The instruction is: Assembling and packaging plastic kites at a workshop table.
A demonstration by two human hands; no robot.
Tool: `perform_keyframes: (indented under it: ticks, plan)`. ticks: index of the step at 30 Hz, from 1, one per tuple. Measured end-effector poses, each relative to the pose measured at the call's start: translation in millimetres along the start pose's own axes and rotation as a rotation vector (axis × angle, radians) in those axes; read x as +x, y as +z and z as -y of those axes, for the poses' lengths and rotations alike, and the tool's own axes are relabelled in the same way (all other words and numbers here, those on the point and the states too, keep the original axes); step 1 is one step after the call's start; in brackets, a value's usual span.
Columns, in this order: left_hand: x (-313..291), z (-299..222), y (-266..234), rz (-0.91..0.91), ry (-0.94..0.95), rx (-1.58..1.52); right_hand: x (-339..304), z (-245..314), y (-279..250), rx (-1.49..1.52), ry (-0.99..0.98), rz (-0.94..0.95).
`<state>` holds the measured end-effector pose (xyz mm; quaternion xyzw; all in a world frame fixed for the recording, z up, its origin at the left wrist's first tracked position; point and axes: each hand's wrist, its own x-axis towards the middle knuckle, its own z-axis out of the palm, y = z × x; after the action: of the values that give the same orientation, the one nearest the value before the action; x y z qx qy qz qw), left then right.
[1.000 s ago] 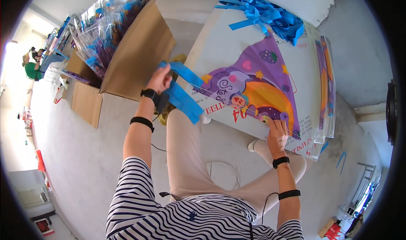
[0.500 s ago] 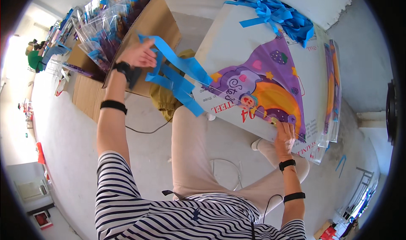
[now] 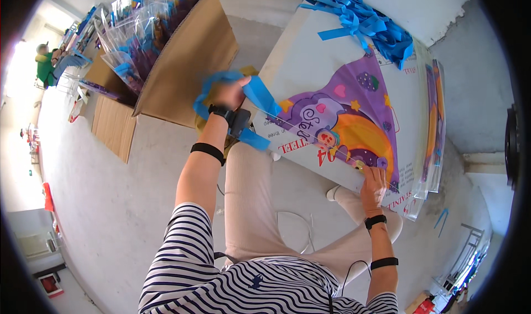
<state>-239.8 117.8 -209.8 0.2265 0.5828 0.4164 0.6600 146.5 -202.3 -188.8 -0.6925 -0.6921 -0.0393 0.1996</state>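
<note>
A purple triangular printed sheet [image 3: 354,101], kite-like, lies on a white printed box [image 3: 287,65]. It carries a cartoon figure, an orange crescent and stars, and a thin pale line runs along its near side. My right hand [image 3: 374,188] holds down its near right corner, fingers bent together over the edge. From its left corner a broad blue ribbon [image 3: 261,97] runs to my left hand [image 3: 229,94], which is blurred. The ribbon loops around that hand and appears held in it; another stretch of it hangs below, near my knee.
Blue ribbons [image 3: 370,24] lie heaped on the box's far edge. Clear-bagged printed pieces [image 3: 434,126] hang at its right side. An open cardboard box [image 3: 188,65] full of bagged pieces stands at the left. Olive cloth lies behind my left hand. A person [image 3: 52,65] sits far left.
My left hand has swung right and down toward the sheet's left corner, bringing the ribbon into a loop around it. My right hand stays on the corner. The distant person has come into fuller view.
</note>
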Motion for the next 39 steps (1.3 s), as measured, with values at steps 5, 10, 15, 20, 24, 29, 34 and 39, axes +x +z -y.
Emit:
perform_keyframes:
  ticks: [5, 10, 15, 20, 24, 29, 34, 39]
  plan:
    - [15.9, -2.8, 3.3, 0.007, 0.163, 0.038, 1.7, 4.6, -2.0, 0.026, 0.007, -0.002]
    - [8.2, 13.0, 9.5, -0.092, 0.238, 0.386, -1.2, -1.1, -0.7, 0.027, 0.009, -0.007]
    - [33.3, 13.7, -1.5, -0.148, 0.174, 0.216, 3.4, 5.1, 1.7, 0.038, -0.011, -0.01]
    - [1.5, -10.7, 28.7, 0.084, 0.149, -0.331, -3.4, -2.9, -3.2, 0.001, 0.015, -0.001]
    - [6.5, -32.1, -11.9, 0.262, 0.09, -0.608, 2.3, 4.3, -3.2, 0.002, -0.002, 0.001]
    - [11.2, -55.2, -44.3, 0.243, 0.186, -0.7, 7.8, 6.0, -6.1, 0.005, -0.027, 0.019]
    - [1.3, -107.0, -56.8, 0.347, 0.302, -0.739, 10.4, 7.5, -8.4, 0.006, -0.061, 0.03]
    - [-39.4, -159.0, -46.0, 0.41, 0.651, -0.435, 6.4, -0.5, -7.3, -0.025, -0.071, 0.063]
